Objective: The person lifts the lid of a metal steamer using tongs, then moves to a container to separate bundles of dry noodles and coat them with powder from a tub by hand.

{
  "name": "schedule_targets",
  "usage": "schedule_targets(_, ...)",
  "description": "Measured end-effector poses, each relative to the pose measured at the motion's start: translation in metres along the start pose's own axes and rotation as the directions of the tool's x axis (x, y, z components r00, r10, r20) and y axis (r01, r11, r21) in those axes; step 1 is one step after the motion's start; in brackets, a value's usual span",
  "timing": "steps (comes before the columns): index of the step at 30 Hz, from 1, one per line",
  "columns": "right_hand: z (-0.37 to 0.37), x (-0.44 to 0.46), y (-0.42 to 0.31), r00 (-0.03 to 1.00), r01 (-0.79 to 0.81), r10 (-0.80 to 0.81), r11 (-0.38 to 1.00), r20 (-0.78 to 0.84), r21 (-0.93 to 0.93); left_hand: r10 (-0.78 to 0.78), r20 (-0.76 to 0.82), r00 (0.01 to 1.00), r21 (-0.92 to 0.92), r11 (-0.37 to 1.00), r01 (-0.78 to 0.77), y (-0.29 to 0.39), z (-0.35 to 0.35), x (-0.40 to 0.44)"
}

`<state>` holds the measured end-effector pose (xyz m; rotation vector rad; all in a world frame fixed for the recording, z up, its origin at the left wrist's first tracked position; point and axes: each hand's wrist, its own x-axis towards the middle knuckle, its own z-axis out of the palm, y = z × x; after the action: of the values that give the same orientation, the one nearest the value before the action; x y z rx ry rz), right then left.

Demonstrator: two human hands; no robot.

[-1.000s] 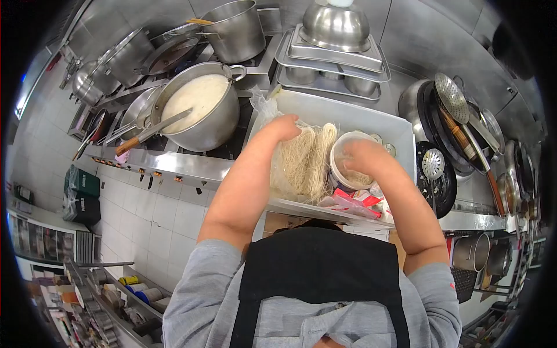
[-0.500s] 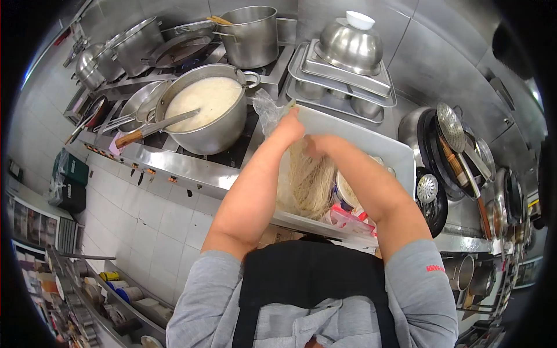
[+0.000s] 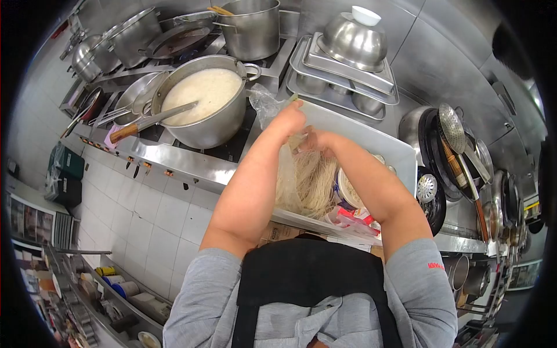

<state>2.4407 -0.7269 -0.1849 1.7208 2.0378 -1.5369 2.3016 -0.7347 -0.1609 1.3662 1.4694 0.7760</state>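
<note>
A white rectangular bin (image 3: 406, 156) holds dry thin noodles (image 3: 316, 182), partly inside a clear plastic bag (image 3: 264, 104). My left hand (image 3: 291, 120) is closed on the bag's edge at the bin's back left corner. Close beside it, my right hand (image 3: 316, 141) has curled fingers at the upper end of the noodles; what it grips is too small to make out. To the right of the noodles stands a round tub (image 3: 348, 191), partly hidden under my right forearm. Red and white packets (image 3: 354, 219) lie at the bin's front.
At the left, a large pot of whitish liquid (image 3: 203, 95) sits on the stove with a wooden-handled utensil (image 3: 154, 122) across its rim. Metal trays (image 3: 348, 87) and an upturned bowl (image 3: 354, 40) stand behind the bin. Woks and strainers (image 3: 451, 124) are at the right.
My right hand has moved left from the round tub to the noodles' upper end beside my left hand. My left hand has shifted slightly up along the bag's edge. The view has turned a little.
</note>
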Motion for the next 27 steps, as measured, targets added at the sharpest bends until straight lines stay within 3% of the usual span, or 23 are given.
schedule_targets(2, 0.001, 0.006, 0.006, 0.997, -0.062, 0.046, 0.961, 0.065, 0.270, -0.051, 0.044, 0.998, -0.037, 0.998, 0.052, -0.001, -0.002, 0.001)
schedule_targets(3, 0.000, 0.007, 0.005, 0.997, -0.059, 0.043, 0.960, 0.063, 0.274, -0.002, 0.081, 0.997, 0.034, 0.999, -0.001, -0.001, -0.003, -0.002)
schedule_targets(5, -0.001, 0.008, 0.002, 0.995, -0.081, 0.085, 0.995, 0.060, -0.059, 0.044, 0.119, 0.992, 0.107, 0.993, -0.056, -0.001, -0.001, -0.008)
schedule_targets(8, -0.007, -0.003, 0.004, 0.983, -0.028, 0.015, 0.997, 0.183, 0.070, -0.086, 0.215, 0.973, 0.191, 0.981, 0.045, 0.013, 0.004, -0.032)
schedule_targets(9, -0.007, -0.002, 0.008, 0.983, -0.024, 0.010, 0.997, 0.182, 0.078, -0.136, 0.252, 0.958, 0.015, 0.990, 0.137, 0.020, 0.003, -0.039)
schedule_targets(10, -0.007, 0.000, 0.011, 0.987, 0.010, -0.042, 0.980, 0.157, 0.200, -0.176, 0.295, 0.939, -0.157, 0.961, 0.229, 0.025, 0.004, -0.044)
schedule_targets(11, -0.008, 0.001, 0.014, 0.988, 0.047, -0.091, 0.947, 0.126, 0.317, -0.176, 0.293, 0.940, -0.149, 0.963, 0.226, 0.020, 0.010, -0.043)
schedule_targets(13, -0.013, -0.011, 0.008, 0.991, 0.102, -0.121, 0.957, 0.053, 0.272, -0.158, 0.137, 0.978, -0.373, 0.906, 0.199, 0.002, 0.027, -0.043)
schedule_targets(14, -0.016, -0.018, 0.004, 0.989, 0.149, -0.148, 0.964, -0.019, 0.222, -0.164, 0.133, 0.978, -0.366, 0.909, 0.202, -0.004, 0.031, -0.045)
schedule_targets(16, -0.025, -0.022, 0.002, 0.991, 0.137, -0.134, 0.974, -0.028, 0.183, -0.097, 0.010, 0.995, -0.273, 0.957, 0.096, -0.011, 0.036, -0.054)
schedule_targets(17, -0.028, -0.026, 0.001, 0.993, 0.118, -0.113, 0.984, -0.041, 0.133, -0.100, 0.006, 0.995, -0.262, 0.960, 0.098, -0.013, 0.037, -0.057)
schedule_targets(19, -0.031, -0.056, -0.005, 0.985, 0.161, -0.151, 0.979, -0.085, 0.125, -0.048, -0.005, 0.999, -0.026, 0.998, 0.048, -0.023, 0.037, -0.055)
schedule_targets(20, -0.033, -0.067, -0.007, 0.975, 0.194, -0.180, 0.975, -0.130, 0.105, -0.045, -0.010, 0.999, -0.018, 0.999, 0.045, -0.028, 0.037, -0.052)
schedule_targets(22, -0.037, -0.051, 0.010, 0.959, 0.271, -0.253, 0.950, -0.123, 0.156, 0.019, 0.068, 0.998, 0.225, 0.974, -0.034, -0.035, 0.037, -0.047)
schedule_targets(23, -0.038, -0.040, 0.020, 0.942, 0.334, -0.316, 0.919, -0.116, 0.207, 0.021, 0.063, 0.998, 0.231, 0.972, -0.035, -0.037, 0.040, -0.048)
schedule_targets(25, -0.035, -0.041, 0.025, 0.940, 0.337, -0.309, 0.904, -0.143, 0.262, 0.162, 0.073, 0.984, 0.196, 0.965, -0.174, -0.037, 0.050, -0.051)
schedule_targets(27, -0.027, -0.041, 0.034, 0.940, 0.337, -0.294, 0.886, -0.175, 0.319, 0.193, 0.057, 0.979, 0.238, 0.950, -0.201, -0.048, 0.055, -0.038)
